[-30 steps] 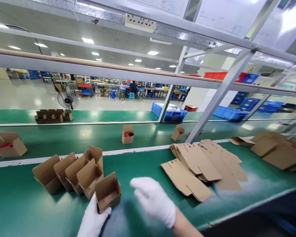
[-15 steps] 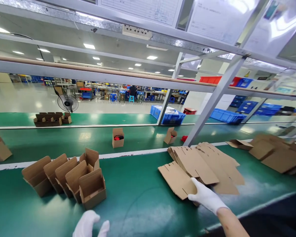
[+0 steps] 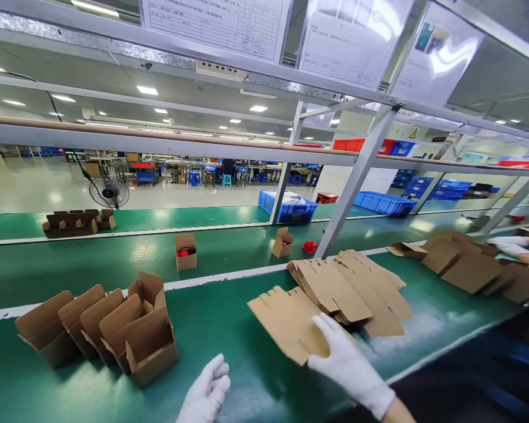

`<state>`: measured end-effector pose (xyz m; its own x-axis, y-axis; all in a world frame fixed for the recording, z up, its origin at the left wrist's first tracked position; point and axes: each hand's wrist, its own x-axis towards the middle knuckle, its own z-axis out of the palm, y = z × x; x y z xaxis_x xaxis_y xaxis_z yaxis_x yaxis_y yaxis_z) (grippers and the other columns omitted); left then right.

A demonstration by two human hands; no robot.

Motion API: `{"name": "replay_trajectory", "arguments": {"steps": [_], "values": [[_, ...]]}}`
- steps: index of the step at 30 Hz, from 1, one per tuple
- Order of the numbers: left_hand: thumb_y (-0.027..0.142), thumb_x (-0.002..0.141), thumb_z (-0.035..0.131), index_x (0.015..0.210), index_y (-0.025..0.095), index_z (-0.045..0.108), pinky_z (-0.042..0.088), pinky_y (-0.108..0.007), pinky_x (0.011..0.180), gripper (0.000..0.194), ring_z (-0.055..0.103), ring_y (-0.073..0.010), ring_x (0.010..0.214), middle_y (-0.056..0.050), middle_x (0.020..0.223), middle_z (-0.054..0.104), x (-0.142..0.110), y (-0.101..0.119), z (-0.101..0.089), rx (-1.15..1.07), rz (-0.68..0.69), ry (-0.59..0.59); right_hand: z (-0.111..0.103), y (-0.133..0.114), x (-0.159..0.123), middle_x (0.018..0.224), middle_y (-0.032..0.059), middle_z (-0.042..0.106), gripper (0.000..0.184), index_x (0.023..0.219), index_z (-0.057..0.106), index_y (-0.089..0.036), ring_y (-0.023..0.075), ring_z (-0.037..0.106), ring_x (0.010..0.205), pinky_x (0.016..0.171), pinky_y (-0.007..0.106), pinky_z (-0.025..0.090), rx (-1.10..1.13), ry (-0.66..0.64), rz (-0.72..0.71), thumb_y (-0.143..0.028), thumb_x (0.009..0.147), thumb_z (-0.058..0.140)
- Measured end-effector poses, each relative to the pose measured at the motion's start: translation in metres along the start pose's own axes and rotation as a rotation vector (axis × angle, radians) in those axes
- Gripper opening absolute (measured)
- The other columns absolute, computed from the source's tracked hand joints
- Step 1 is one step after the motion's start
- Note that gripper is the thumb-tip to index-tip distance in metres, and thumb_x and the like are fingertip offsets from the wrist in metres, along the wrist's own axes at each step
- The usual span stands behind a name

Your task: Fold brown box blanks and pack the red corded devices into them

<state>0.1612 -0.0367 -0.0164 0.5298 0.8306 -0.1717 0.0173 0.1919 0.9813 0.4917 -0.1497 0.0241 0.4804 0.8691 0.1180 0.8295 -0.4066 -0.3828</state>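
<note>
My right hand, in a white glove, grips the near right edge of a flattened cardboard box, thumb on the near side and fingers over the top. This sheet is tilted a little off the green belt, left of a pile of flattened cardboard boxes. My left hand, also gloved in white, is at the bottom centre with nothing in it, its fingers loosely bent. To its left, several folded open cardboard boxes stand close together with their lids up.
On the far lane stand two small boxes with red and black items inside, and a red item by a slanted metal post. At right, a co-worker's gloved hands are beside more cardboard. Blue crates sit behind.
My right hand has drawn the flattened box left, away from the pile, and raised it somewhat. My left hand has moved right and farther into view. The camera has turned slightly right.
</note>
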Motion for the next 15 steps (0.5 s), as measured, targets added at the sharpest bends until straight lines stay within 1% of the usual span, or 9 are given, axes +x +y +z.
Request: {"name": "replay_trajectory", "arguments": {"steps": [2, 4, 5, 7, 9, 11, 12, 13, 15], "values": [[0.075, 0.071, 0.068, 0.126, 0.02, 0.061, 0.054, -0.041, 0.096, 0.078, 0.067, -0.03, 0.115, -0.017, 0.129, 0.068, 0.005, 0.012, 0.009, -0.234, -0.029, 0.038, 0.031, -0.021, -0.026, 0.158, 0.0238, 0.032, 0.091, 0.151, 0.037, -0.009, 0.0392, 0.032, 0.146, 0.119, 0.056, 0.03, 0.127, 0.035, -0.213, -0.04, 0.072, 0.07], [0.069, 0.071, 0.073, 0.108, 0.021, 0.066, 0.054, -0.037, 0.088, 0.061, 0.07, -0.0257, 0.101, -0.01, 0.112, 0.074, 0.005, 0.029, 0.013, -0.358, 0.023, 0.055, 0.057, -0.038, -0.047, 0.158, 0.022, 0.033, 0.104, 0.156, 0.029, -0.017, 0.0418, 0.038, 0.142, 0.113, 0.058, 0.038, 0.287, 0.007, -0.355, -0.043, 0.068, 0.077], [0.065, 0.072, 0.074, 0.094, 0.021, 0.067, 0.053, -0.033, 0.083, 0.051, 0.069, -0.022, 0.091, -0.005, 0.098, 0.075, 0.004, 0.039, 0.012, -0.364, 0.065, 0.065, 0.063, -0.046, -0.054, 0.156, 0.0211, 0.038, 0.107, 0.158, 0.024, -0.021, 0.0402, 0.05, 0.133, 0.106, 0.055, 0.046, 0.402, -0.019, -0.364, -0.045, 0.069, 0.078], [0.059, 0.07, 0.078, 0.072, 0.019, 0.063, 0.047, -0.028, 0.072, 0.043, 0.06, -0.0158, 0.072, 0.001, 0.073, 0.067, -0.001, 0.056, 0.008, -0.272, 0.117, 0.071, 0.058, -0.063, -0.059, 0.146, 0.0187, 0.051, 0.097, 0.158, 0.024, -0.025, 0.0314, 0.068, 0.105, 0.089, 0.046, 0.057, 0.656, -0.124, -0.311, -0.054, 0.078, 0.071], [0.056, 0.065, 0.08, 0.065, 0.018, 0.06, 0.041, -0.026, 0.065, 0.043, 0.052, -0.014, 0.065, 0.003, 0.064, 0.06, -0.007, 0.069, 0.004, -0.134, 0.091, 0.041, 0.036, -0.085, -0.058, 0.131, 0.0156, 0.061, 0.077, 0.15, 0.043, -0.023, 0.0246, 0.069, 0.088, 0.081, 0.041, 0.056, 0.882, -0.286, -0.258, -0.063, 0.087, 0.058], [0.054, 0.062, 0.081, 0.068, 0.018, 0.061, 0.041, -0.027, 0.066, 0.041, 0.052, -0.0152, 0.066, 0.002, 0.066, 0.061, -0.011, 0.075, 0.005, -0.047, 0.054, 0.035, 0.014, -0.112, -0.058, 0.118, 0.0115, 0.065, 0.065, 0.129, 0.064, -0.021, 0.028, 0.065, 0.099, 0.089, 0.039, 0.052, 1.013, -0.452, -0.276, -0.067, 0.083, 0.06], [0.054, 0.063, 0.08, 0.071, 0.018, 0.061, 0.042, -0.028, 0.067, 0.041, 0.053, -0.0161, 0.067, 0.002, 0.067, 0.061, -0.013, 0.075, 0.006, -0.035, 0.05, 0.061, 0.007, -0.126, -0.06, 0.112, 0.0091, 0.066, 0.06, 0.12, 0.068, -0.023, 0.0293, 0.064, 0.101, 0.089, 0.039, 0.051, 1.032, -0.503, -0.272, -0.066, 0.079, 0.065], [0.055, 0.064, 0.078, 0.073, 0.019, 0.06, 0.043, -0.029, 0.068, 0.041, 0.054, -0.0168, 0.068, 0.002, 0.067, 0.061, -0.015, 0.073, 0.006, -0.032, 0.052, 0.094, 0.005, -0.138, -0.063, 0.107, 0.0066, 0.067, 0.053, 0.111, 0.07, -0.025, 0.0301, 0.063, 0.102, 0.088, 0.037, 0.051, 1.026, -0.526, -0.25, -0.063, 0.075, 0.071], [0.057, 0.067, 0.076, 0.074, 0.021, 0.058, 0.047, -0.031, 0.07, 0.04, 0.056, -0.018, 0.068, 0.003, 0.068, 0.062, -0.02, 0.069, 0.006, -0.032, 0.058, 0.148, 0.014, -0.157, -0.072, 0.093, 0.0027, 0.067, 0.036, 0.095, 0.07, -0.029, 0.0292, 0.063, 0.092, 0.081, 0.036, 0.052, 1.005, -0.482, -0.184, -0.054, 0.07, 0.077]]}}
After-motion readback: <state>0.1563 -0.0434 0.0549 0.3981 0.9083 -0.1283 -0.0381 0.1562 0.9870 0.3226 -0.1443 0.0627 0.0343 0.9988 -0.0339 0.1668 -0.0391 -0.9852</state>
